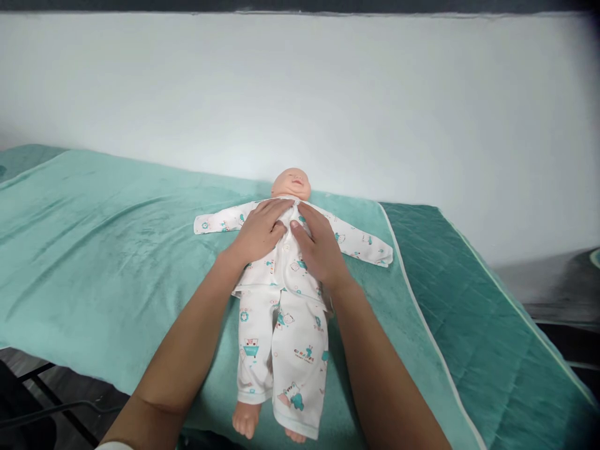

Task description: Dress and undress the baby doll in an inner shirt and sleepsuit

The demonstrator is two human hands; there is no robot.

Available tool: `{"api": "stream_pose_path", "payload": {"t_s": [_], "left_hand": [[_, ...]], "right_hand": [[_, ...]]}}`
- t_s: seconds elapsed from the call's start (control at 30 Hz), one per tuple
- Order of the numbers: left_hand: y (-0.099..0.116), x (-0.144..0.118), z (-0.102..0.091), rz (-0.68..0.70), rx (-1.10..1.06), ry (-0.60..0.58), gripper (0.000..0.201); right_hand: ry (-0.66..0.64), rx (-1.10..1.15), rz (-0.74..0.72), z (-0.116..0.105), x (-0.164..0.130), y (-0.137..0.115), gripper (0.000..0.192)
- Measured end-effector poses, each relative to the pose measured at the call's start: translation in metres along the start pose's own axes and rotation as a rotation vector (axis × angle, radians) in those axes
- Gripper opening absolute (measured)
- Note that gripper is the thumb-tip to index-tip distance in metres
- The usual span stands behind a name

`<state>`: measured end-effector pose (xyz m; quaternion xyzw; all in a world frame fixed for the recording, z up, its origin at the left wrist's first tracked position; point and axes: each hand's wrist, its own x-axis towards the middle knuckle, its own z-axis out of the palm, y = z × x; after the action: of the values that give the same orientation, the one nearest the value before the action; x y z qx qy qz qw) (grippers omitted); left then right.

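Observation:
A baby doll (291,182) lies on its back, head toward the wall and bare feet toward me. It wears a white printed pajama top (287,256) and matching pants (300,356), with the sleeves spread out sideways. On the left of the chest rests my left hand (262,228), its fingers stretched toward the collar and the thumb apart. My right hand (319,240) lies on the other side of the front closure, fingers extended near the collar, thumb apart. Between both hands runs the front edge of the top. Neither hand visibly grips anything; the cloth under the fingers is hidden.
A light green blanket (117,250) with soft wrinkles lies under the doll. To the right, a darker green quilted cover (469,300) shows beyond its pale edge. A white wall (300,94) stands behind. Black metal bars (60,400) and a cable are at lower left.

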<state>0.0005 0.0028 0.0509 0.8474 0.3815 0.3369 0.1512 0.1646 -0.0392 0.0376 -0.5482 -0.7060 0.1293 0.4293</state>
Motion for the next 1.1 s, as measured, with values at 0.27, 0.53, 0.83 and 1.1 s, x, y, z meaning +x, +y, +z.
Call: {"api": "stream_pose_path", "payload": {"t_s": [0.27, 0.53, 0.83, 1.1], "left_hand": [[-0.001, -0.001, 0.000, 0.056, -0.015, 0.019, 0.055], [0.000, -0.017, 0.000, 0.091, -0.041, 0.103, 0.040], [0.015, -0.092, -0.003, 0.013, -0.163, 0.082, 0.037], [0.052, -0.231, -0.013, -0.280, -0.137, 0.086, 0.036]], "right_hand": [[-0.065, 0.113, -0.062, -0.004, 0.015, 0.012, 0.049], [-0.035, 0.100, -0.077, -0.003, -0.013, 0.013, 0.053], [-0.133, 0.009, -0.152, -0.011, -0.096, -0.010, 0.059], [-0.121, 0.023, 0.020, -0.031, -0.208, -0.025, 0.055]]}}
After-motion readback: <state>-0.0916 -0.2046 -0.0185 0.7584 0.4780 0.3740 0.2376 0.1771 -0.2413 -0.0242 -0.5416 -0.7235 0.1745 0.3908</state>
